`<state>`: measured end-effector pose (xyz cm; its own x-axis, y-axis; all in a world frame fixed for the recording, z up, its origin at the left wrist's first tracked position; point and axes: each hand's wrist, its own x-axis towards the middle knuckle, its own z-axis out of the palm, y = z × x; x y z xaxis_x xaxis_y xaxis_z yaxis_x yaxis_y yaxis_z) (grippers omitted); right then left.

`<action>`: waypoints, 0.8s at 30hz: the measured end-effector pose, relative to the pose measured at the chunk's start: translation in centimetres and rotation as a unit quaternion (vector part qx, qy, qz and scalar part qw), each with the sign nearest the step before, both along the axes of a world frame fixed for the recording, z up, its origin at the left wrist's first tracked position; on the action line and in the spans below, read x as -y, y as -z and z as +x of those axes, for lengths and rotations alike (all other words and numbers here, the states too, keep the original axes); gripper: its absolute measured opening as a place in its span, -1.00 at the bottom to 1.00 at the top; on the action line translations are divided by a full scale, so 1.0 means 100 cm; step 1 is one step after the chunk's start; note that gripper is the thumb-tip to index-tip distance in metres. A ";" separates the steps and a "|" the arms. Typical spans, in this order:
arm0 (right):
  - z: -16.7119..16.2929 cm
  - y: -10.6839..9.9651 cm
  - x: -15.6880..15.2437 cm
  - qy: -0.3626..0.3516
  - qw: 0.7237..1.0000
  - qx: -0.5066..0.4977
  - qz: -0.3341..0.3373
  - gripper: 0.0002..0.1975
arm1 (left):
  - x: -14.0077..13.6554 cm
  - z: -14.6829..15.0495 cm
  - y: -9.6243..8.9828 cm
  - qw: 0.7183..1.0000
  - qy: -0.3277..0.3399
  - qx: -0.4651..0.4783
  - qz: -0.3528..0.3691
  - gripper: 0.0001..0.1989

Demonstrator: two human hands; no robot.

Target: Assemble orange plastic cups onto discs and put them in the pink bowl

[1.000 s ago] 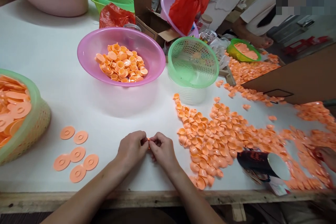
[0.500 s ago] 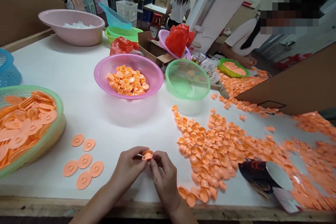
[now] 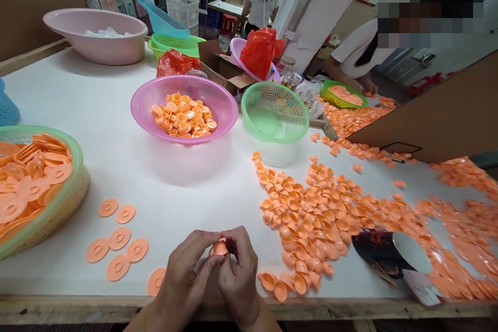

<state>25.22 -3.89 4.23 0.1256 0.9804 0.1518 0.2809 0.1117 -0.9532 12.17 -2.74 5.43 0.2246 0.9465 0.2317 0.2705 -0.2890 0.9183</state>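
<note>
A small orange plastic cup-shaped piece (image 3: 220,248) is pinched between the fingertips of both my hands, close to the table's front edge. My left hand (image 3: 187,267) grips it from the left, my right hand (image 3: 238,270) from the right; the fingers partly cover it. Left of my hands lie several flat orange discs (image 3: 118,267) with a ring in the middle, one partly hidden behind my left hand. A spread of loose orange cups (image 3: 307,223) covers the table to the right of my right hand.
A green basket (image 3: 83,176) full of orange discs stands at left. Ahead are a pink bowl (image 3: 140,114) holding orange pieces and a green colander (image 3: 274,135). A black-and-white container (image 3: 381,251) lies among the cups. A co-worker (image 3: 352,57) works at far right, behind a cardboard panel (image 3: 439,114).
Both hands have come slightly nearer the table's front edge and turned the orange piece between their fingertips. Another disc now shows beside my left hand. The view has shifted slightly.
</note>
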 end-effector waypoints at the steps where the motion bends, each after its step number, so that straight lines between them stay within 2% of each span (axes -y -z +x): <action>1: 0.000 0.002 0.002 0.003 1.000 0.002 0.005 -0.88 | 0.002 0.001 0.000 1.000 -0.003 -0.008 0.007 -0.74; 7: -0.006 0.013 0.009 0.035 0.999 -0.006 -0.013 -0.87 | 0.008 0.009 0.004 0.998 -0.026 -0.037 0.042 -0.78; 10: -0.007 0.006 0.003 0.032 0.999 0.006 -0.028 -0.87 | 0.010 0.009 0.008 0.999 -0.023 -0.030 -0.005 -0.82; 13: 0.007 -0.012 -0.015 -0.045 0.997 0.048 -0.048 -0.80 | -0.006 0.003 -0.001 0.995 -0.067 -0.024 -0.071 -0.82; 15: 0.028 -0.024 -0.026 -0.080 0.991 0.096 -0.040 -0.72 | -0.039 -0.005 -0.020 0.986 -0.142 -0.026 -0.082 -0.77; 16: 0.042 -0.027 -0.031 -0.071 0.989 0.129 -0.022 -0.68 | -0.062 -0.009 -0.033 0.980 -0.184 -0.026 -0.071 -0.74; 18: 0.074 -0.025 -0.039 -0.003 0.974 0.224 0.038 -0.63 | -0.119 -0.022 -0.065 0.966 -0.258 -0.019 -0.022 -0.66; 19: 0.089 -0.021 -0.041 0.016 0.960 0.274 0.045 -0.58 | -0.149 -0.030 -0.081 0.960 -0.280 -0.011 0.013 -0.61; 20: 0.102 -0.015 -0.043 0.024 0.948 0.315 0.044 -0.55 | -0.176 -0.039 -0.095 0.955 -0.293 -0.007 0.042 -0.56; 22: 0.122 -0.003 -0.045 0.017 0.932 0.359 0.037 -0.52 | -0.214 -0.060 -0.113 0.953 -0.300 -0.026 0.034 -0.38; 24: 0.133 0.007 -0.042 0.010 0.928 0.372 0.031 -0.56 | -0.218 -0.083 -0.110 0.959 -0.263 -0.100 0.016 -0.33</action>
<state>38.49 0.36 3.52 -0.0191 0.9656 0.2595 0.8610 0.1478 -0.4867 3.82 19.05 16.41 -0.2396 0.9343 0.2641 0.5565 -0.0908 0.8259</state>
